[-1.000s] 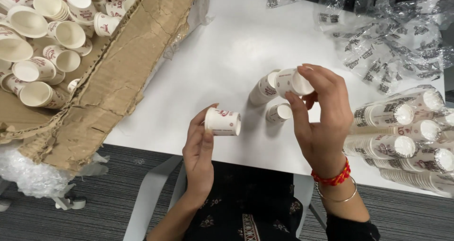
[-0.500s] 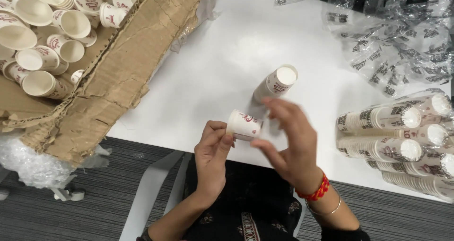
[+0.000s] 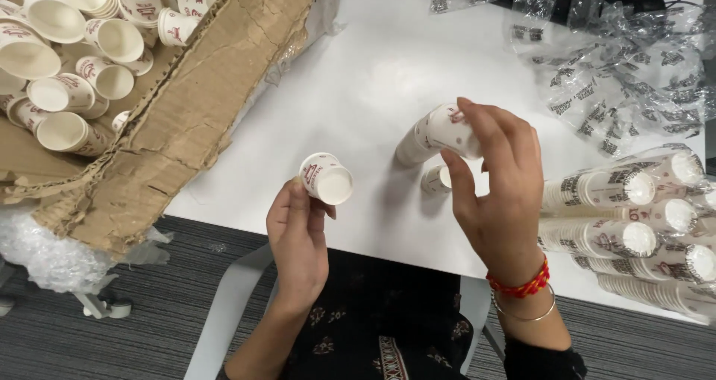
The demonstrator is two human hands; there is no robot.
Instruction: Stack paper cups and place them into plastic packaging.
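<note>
The head view is showing a white desk (image 3: 388, 67) carrying, at its left edge, a torn cardboard box (image 3: 186, 126) that is holding loose printed paper cups (image 3: 67, 89), and, at its right edge, wrapped sleeves of cups (image 3: 626, 223) lying on their sides below a heap of clear plastic wrappers (image 3: 619, 74). Between these, a short stack of nested cups (image 3: 429, 135) is lying tilted on the desk, with one small cup (image 3: 435, 179) resting just beside its base. The right hand (image 3: 496, 193) is closing its grip around the upper end of that stack, fingers curled over the rim. The left hand (image 3: 298, 234) is gripping a single paper cup (image 3: 327, 178) by its base, holding it above the near desk edge with the open mouth turned toward the right. The step in hand appears to be nesting: one cup is being presented for joining to the stack. The next move is likely calling for aligning the single cup's axis with the stack's end cup and bringing the two together without crushing the thin rims.
</note>
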